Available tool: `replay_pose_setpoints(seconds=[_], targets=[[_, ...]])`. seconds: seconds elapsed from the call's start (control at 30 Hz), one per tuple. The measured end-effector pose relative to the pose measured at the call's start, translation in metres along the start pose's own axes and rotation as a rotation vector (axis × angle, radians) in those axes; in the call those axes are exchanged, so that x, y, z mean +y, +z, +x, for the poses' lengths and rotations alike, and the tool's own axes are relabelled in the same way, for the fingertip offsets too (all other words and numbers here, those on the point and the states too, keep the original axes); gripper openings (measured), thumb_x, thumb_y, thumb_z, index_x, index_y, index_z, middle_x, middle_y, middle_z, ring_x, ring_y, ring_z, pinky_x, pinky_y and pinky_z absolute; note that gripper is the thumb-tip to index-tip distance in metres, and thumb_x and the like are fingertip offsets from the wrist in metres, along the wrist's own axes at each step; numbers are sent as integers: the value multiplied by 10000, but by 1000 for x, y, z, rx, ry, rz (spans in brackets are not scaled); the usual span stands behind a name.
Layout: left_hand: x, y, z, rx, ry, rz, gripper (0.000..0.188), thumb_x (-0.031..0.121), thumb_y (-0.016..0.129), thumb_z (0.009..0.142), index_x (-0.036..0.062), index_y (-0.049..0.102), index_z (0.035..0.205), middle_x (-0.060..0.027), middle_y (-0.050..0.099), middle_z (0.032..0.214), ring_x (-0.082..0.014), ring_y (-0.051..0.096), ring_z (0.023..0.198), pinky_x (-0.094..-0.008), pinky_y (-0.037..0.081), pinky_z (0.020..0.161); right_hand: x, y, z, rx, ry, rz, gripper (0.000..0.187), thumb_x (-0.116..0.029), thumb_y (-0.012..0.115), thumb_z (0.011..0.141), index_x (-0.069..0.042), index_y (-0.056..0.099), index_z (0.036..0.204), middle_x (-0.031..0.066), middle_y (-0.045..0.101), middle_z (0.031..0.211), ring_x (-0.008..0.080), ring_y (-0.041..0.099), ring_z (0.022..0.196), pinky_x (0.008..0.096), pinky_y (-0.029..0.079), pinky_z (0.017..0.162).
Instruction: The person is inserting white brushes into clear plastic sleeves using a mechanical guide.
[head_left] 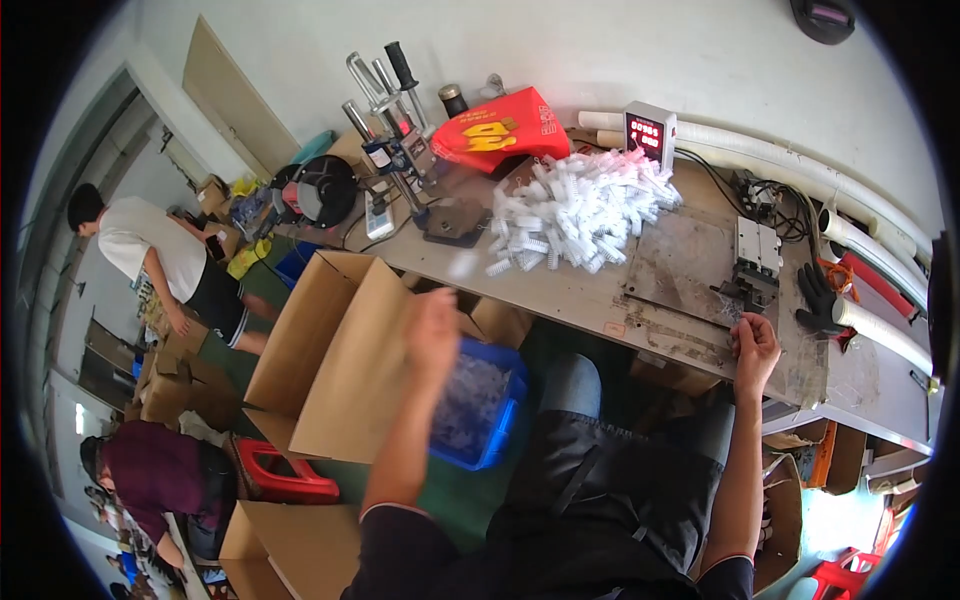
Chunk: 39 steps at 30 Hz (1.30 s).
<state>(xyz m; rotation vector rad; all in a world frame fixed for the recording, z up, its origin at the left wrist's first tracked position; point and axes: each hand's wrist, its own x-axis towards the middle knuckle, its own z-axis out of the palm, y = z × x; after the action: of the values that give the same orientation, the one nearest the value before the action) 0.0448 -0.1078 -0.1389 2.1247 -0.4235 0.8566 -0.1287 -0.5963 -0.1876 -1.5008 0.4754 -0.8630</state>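
Note:
My left hand (433, 330) is raised beside a tall cardboard box (350, 360), above a blue bin (502, 425) that holds translucent white pieces. Motion smears its fingers, so their grip does not show. Just above it, over the bench edge, is a pale blurred shape (463, 265) that I cannot identify. My right hand (756, 348) is at the bench's front edge, fingertips pinched together just below a small metal fixture (756, 260). Whatever lies between those fingertips is too small to make out. A heap of translucent ribbed plastic pieces (580, 215) lies on the workbench (590, 300).
Behind the heap stand a red bag (505, 130) and a digital counter (650, 135). A lever press (400, 150) is to their left. A black glove (820, 300) and white tubes (880, 335) lie at right. Two people (165, 250) are at far left, near a red stool (285, 475).

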Motion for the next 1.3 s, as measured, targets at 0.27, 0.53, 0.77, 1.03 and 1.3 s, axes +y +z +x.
replay_pose_setpoints(seconds=[0.27,0.53,0.77,1.03,1.3], targets=[[-79,-114,29,150,75,754,330,44,683,888,81,682,1217,-153,672,1157,-370,618,1121,-486,514,956,-4,1,7,19,5,-144,127,-110,640,1004,-19,706,1064,-4,664,774,41,540,622,203,403,545],[-30,76,41,-182,130,147,320,146,716,867,40,648,1162,-186,665,1153,-391,607,1125,-509,500,959,26,-29,19,-19,-161,-421,205,-168,642,1000,0,703,1102,53,682,883,141,631,788,297,520,754],[-29,115,46,-323,182,348,196,137,711,875,63,679,1054,-145,656,1087,-342,600,1104,-474,492,911,35,-13,16,-24,-84,-283,163,-192,640,1024,-66,714,1096,-33,633,797,21,479,634,204,354,533],[-20,78,79,-346,272,548,154,91,613,877,57,667,1016,-131,605,1108,-313,580,1091,-442,532,836,39,-18,24,-23,-117,-323,179,-188,633,1026,-55,716,1113,-33,632,804,31,465,627,219,337,533],[-8,52,93,-93,334,504,208,85,603,851,54,696,1034,-124,584,1092,-307,545,1114,-432,511,881,49,-20,27,-27,-119,-325,195,-194,634,1024,-49,715,1127,-32,636,816,26,464,657,212,340,568]])
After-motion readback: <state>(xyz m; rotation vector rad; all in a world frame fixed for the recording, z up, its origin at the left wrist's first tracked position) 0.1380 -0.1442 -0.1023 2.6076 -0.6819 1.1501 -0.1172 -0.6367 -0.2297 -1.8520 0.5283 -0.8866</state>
